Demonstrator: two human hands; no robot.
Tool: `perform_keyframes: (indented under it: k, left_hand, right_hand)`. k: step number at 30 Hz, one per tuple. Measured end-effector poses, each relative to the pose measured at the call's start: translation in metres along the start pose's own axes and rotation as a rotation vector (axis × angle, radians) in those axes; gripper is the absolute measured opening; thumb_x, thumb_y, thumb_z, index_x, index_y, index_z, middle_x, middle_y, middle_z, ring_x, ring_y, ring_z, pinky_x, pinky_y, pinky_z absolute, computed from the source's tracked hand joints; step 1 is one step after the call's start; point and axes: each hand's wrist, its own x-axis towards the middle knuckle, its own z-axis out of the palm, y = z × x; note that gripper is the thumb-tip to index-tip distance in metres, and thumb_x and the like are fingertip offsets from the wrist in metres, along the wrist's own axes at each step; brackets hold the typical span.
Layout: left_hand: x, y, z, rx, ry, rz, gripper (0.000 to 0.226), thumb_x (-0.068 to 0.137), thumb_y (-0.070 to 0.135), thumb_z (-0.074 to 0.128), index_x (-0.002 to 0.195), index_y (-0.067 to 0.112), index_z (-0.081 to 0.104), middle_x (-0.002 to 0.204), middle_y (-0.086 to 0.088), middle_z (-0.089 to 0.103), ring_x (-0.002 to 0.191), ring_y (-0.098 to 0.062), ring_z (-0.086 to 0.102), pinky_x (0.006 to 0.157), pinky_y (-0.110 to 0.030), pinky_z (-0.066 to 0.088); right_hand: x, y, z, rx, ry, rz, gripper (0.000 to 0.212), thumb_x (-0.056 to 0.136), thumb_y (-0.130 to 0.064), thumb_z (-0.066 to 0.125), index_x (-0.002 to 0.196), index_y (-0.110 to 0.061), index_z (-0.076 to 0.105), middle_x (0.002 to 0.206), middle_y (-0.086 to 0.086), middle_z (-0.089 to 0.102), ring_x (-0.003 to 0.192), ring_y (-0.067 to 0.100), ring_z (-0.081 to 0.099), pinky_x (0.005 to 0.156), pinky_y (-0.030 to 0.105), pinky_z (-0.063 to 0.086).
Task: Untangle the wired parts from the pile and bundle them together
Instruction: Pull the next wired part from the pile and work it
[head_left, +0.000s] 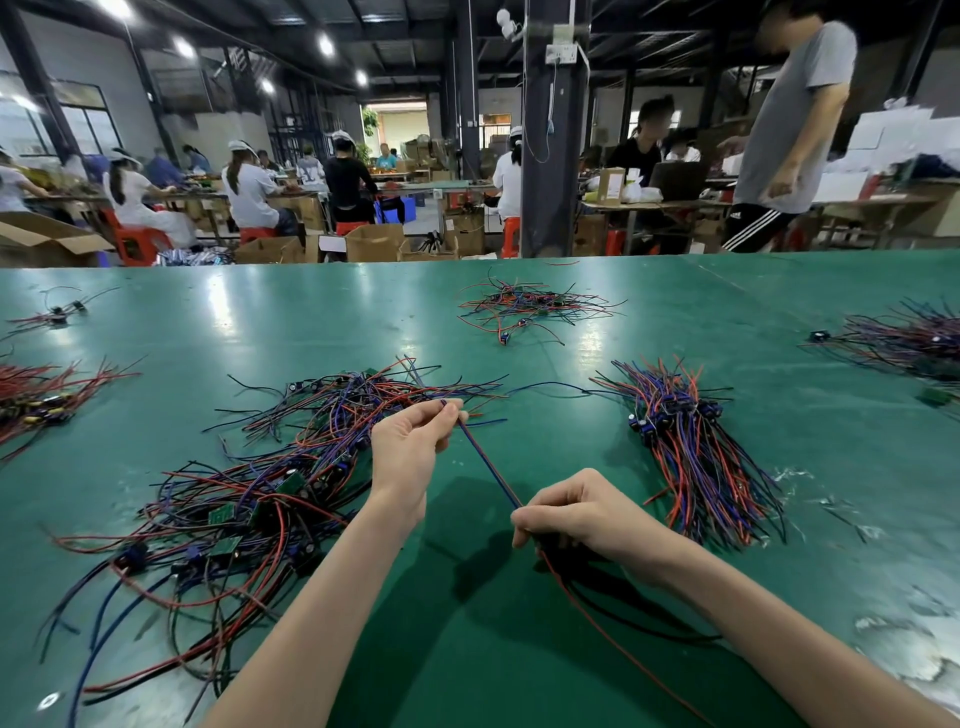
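Observation:
A tangled pile (249, 499) of red, blue and black wires with small green boards covers the green table at the left. My left hand (410, 447) pinches the far end of a pair of blue and red wires (488, 462) above the pile's right edge. The pair runs taut and diagonal down to my right hand (571, 514), which grips it at the near end. A red and a black wire trail from under that hand toward the near right. To the right lies a sorted bundle (691, 441) of wired parts, wires aligned.
Further wire heaps lie on the table (519, 649): one at the far middle (530, 306), one at the far right (914, 343), one at the left edge (36, 400), a small one far left (57, 312). A standing person (789, 130) and seated workers are beyond the table.

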Motion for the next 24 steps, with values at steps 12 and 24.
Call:
perform_keyframes:
  k: [12, 24]
  left_hand:
    - [0.0016, 0.0006, -0.0011, -0.008, -0.002, 0.004, 0.005, 0.081, 0.01, 0.072, 0.076, 0.011, 0.07, 0.07, -0.004, 0.064, 0.053, -0.004, 0.044, 0.055, -0.011, 0.041]
    - [-0.0027, 0.0038, 0.001, -0.09, -0.033, -0.021, 0.014, 0.086, 0.007, 0.065, 0.075, 0.013, 0.072, 0.066, 0.001, 0.07, 0.056, -0.005, 0.047, 0.061, -0.017, 0.042]
  right_hand:
    - [-0.0002, 0.0018, 0.0014, -0.073, -0.004, 0.015, 0.027, 0.088, -0.016, 0.062, 0.064, -0.014, 0.074, 0.051, 0.002, 0.055, 0.045, 0.01, 0.046, 0.045, 0.018, 0.034]
    - [0.0009, 0.0045, 0.0006, -0.096, 0.018, 0.015, 0.027, 0.088, -0.018, 0.062, 0.064, -0.014, 0.074, 0.053, 0.003, 0.056, 0.047, 0.011, 0.047, 0.047, 0.02, 0.036]
